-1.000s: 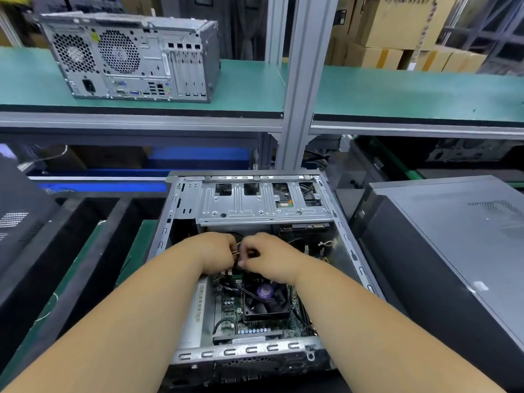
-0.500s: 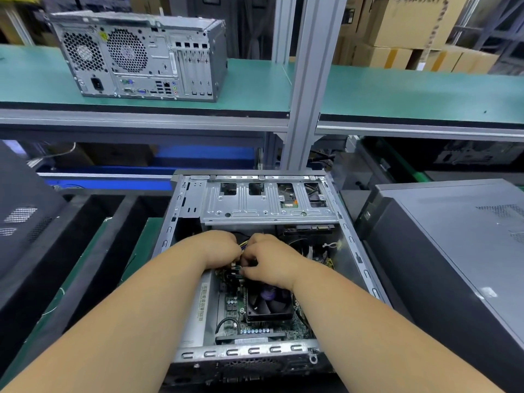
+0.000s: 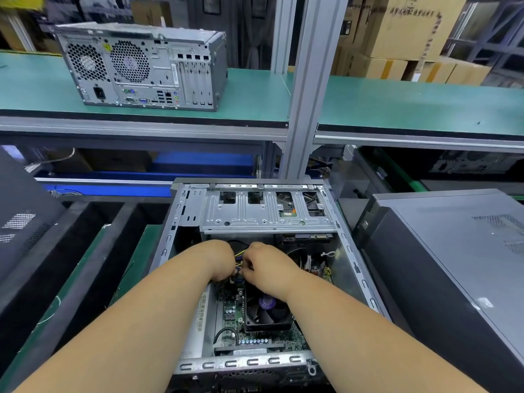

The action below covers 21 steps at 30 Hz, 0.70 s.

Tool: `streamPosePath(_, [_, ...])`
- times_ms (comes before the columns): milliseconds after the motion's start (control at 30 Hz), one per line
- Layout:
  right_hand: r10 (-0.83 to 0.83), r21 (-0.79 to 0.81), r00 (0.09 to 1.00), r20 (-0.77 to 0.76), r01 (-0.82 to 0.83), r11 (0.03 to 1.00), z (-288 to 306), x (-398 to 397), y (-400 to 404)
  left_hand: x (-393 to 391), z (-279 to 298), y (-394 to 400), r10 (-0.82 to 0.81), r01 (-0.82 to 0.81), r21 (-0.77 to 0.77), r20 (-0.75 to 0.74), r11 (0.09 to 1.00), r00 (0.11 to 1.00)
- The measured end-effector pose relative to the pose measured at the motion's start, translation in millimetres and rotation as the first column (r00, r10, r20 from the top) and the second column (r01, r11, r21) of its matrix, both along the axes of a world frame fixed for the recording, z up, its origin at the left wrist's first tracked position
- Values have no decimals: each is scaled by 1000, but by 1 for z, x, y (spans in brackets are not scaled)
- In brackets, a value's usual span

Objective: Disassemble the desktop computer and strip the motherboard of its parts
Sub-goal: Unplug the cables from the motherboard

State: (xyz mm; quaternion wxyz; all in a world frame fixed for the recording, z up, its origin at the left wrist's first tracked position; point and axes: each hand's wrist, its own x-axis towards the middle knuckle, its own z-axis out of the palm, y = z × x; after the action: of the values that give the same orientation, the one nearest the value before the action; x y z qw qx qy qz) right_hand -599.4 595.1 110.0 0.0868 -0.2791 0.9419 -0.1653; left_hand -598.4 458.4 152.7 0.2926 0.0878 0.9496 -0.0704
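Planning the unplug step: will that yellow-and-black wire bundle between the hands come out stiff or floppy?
Likely floppy: the wire bundle curves loosely between the left hand and right hand. Probably light, the strands being thin. Its far end is hidden, so it may be tethered.

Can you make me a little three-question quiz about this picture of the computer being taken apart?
1. True or false: the silver open computer case lies with its side off.
2. What do the left hand and right hand both pinch? A) the yellow and black wire bundle B) a screwdriver C) a disc
3. Fill in: the black square cooling fan sits on the green ____.

Key: 1 true; 2 A; 3 motherboard.
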Motion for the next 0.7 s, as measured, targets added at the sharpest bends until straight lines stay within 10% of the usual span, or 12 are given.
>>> streamPosePath(700, [-206, -166, 918, 338, 274, 947, -6, -6, 3, 2, -9, -15, 438, -359, 565, -4, 743, 899])
